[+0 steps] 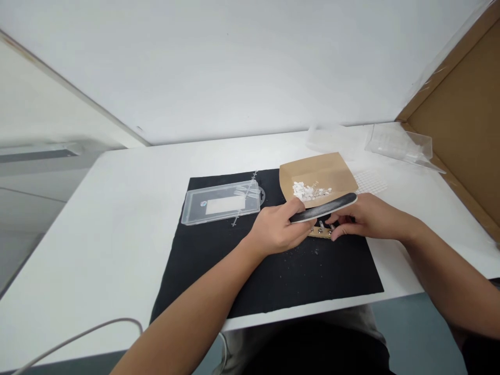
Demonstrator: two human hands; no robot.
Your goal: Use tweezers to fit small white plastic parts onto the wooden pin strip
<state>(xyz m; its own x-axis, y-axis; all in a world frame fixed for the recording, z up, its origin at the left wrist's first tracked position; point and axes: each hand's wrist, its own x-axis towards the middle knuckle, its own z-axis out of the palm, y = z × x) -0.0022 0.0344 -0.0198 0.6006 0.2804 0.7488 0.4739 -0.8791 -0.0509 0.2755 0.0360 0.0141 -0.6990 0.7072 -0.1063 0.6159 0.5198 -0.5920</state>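
My left hand (275, 229) is closed round the near end of a long dark nail file (326, 207), which points right over the black mat (242, 265). My right hand (365, 216) has its fingers curled down onto a small brown card (318, 233) with shiny studs, lying on the mat under the file. Just beyond, a brown paper sheet (318, 174) holds a heap of small white bits (310, 191).
A clear plastic case (221, 202) lies on the mat's far left part. Clear plastic packaging (402, 144) sits at the table's back right, next to a cardboard panel (461, 120). A grey cable (78, 336) runs along the near left edge. White specks dot the mat.
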